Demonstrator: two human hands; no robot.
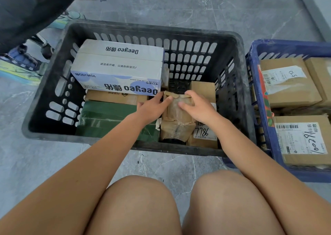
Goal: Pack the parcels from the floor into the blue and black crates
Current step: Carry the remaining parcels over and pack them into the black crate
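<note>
A black crate (143, 146) stands in front of my knees. Inside it lie a white Deegeo box (118, 70), a green parcel (107, 116), a brown box (203, 88) and a labelled parcel marked 7786 (204, 134). Both hands hold a taped brown parcel (176, 120) in the crate's middle. My left hand (152, 107) grips its left upper edge. My right hand (197, 105) curls over its top right. The blue crate (265, 145) at the right holds cardboard parcels (290, 84).
Grey marbled floor surrounds the crates. Another person's dark clothing (26, 14) and bright shoes (19, 64) are at the upper left, close to the black crate's corner. A flat brown parcel (116, 97) lies under the white box.
</note>
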